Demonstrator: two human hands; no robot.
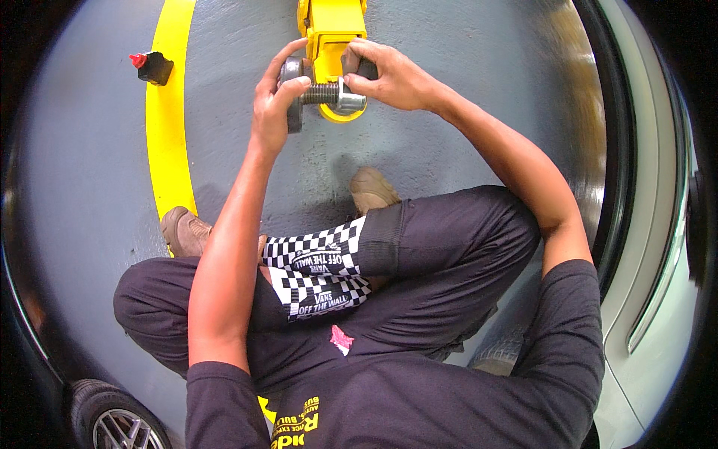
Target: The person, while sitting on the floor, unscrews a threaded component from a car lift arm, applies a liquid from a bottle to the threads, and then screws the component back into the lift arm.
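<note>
Half-closed left hand clasps a black round pad left of the yellow lift arm; right hand curls, thumb at metal collar, hold unclear — best keep the threaded screw level.

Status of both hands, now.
Left hand: closed, holding the black disc.
Right hand: curled, thumb at the silver collar; whether it grips cannot be told.

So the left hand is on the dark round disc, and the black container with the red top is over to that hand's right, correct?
Not quite: the black container with the red top is to the left hand's left, as the head view shows. That hand is on the dark round disc.
</note>
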